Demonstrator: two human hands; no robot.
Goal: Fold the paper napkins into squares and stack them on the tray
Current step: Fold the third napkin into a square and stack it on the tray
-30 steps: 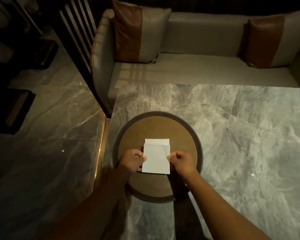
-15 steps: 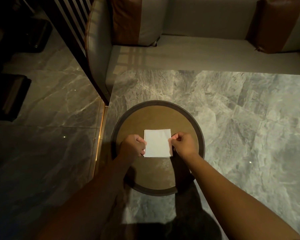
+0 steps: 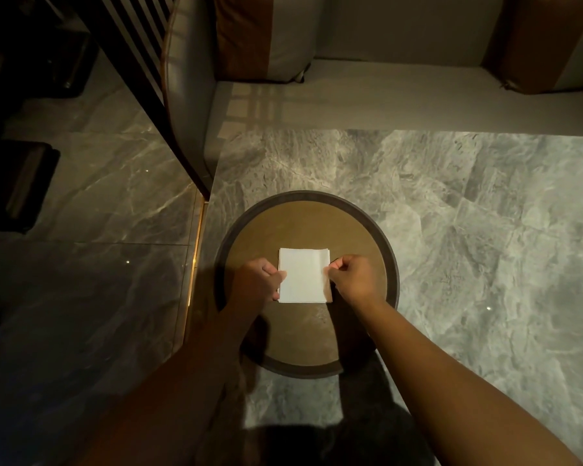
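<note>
White and folded square, the napkin is lying near the middle of the round brown tray, which is sitting on the grey marble worktop. I am seeing the left hand pinching the napkin's left edge with curled fingers, and the right hand pinching its right edge. A sofa is standing beyond the worktop.

A grey stone table with a gold edge stands in dim, warm light. Behind it is a pale sofa with two brown and grey cushions. The floor on the left is shiny grey tile.
</note>
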